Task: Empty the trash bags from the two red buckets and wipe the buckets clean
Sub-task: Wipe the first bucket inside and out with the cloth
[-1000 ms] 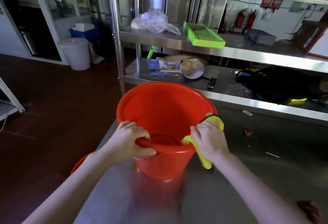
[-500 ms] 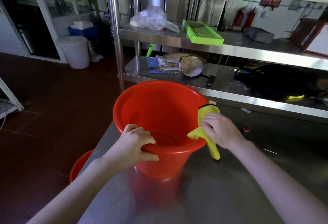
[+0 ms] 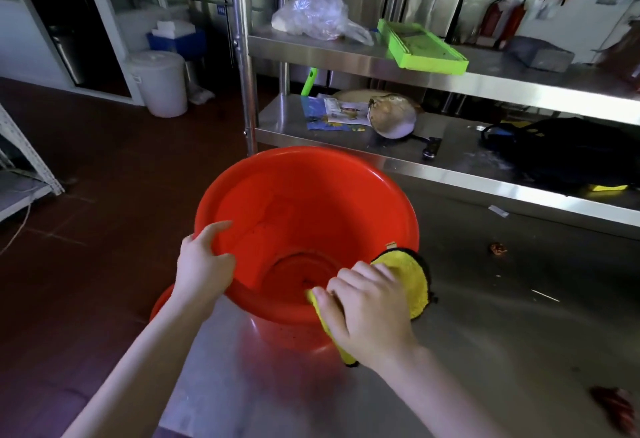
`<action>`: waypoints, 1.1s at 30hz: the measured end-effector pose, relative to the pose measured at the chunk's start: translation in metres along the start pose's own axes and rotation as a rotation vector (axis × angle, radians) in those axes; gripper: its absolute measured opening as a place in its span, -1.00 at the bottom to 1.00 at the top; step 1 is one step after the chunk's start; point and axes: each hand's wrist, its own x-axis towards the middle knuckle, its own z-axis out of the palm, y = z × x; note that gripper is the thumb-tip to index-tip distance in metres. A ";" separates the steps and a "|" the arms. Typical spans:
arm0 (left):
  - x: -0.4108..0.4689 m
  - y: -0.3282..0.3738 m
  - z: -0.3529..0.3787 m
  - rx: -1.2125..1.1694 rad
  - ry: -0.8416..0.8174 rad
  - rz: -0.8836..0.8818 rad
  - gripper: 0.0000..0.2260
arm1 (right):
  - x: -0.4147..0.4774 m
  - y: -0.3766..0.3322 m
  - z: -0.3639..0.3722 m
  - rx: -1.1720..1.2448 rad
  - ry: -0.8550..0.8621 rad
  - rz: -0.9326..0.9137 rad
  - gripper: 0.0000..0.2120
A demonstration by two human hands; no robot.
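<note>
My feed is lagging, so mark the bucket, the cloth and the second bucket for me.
bucket [image 3: 277,195]: head view, far inner wall.
cloth [image 3: 410,278]: head view, yellow fold outside the rim.
second bucket [image 3: 160,304]: head view, red edge past the table's left side.

glossy plastic bucket [image 3: 304,202], fluffy cloth [image 3: 412,281]

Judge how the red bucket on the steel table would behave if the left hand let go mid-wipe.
The red bucket looks empty and thin-walled, so probably light. It sits tilted, so it may rock or tip. The smooth steel table would likely let it slide under the yellow cloth.
</note>
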 end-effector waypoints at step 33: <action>0.084 -0.209 0.066 0.030 0.242 0.441 -0.36 | -0.049 -0.018 0.196 -0.286 -0.978 0.258 -0.36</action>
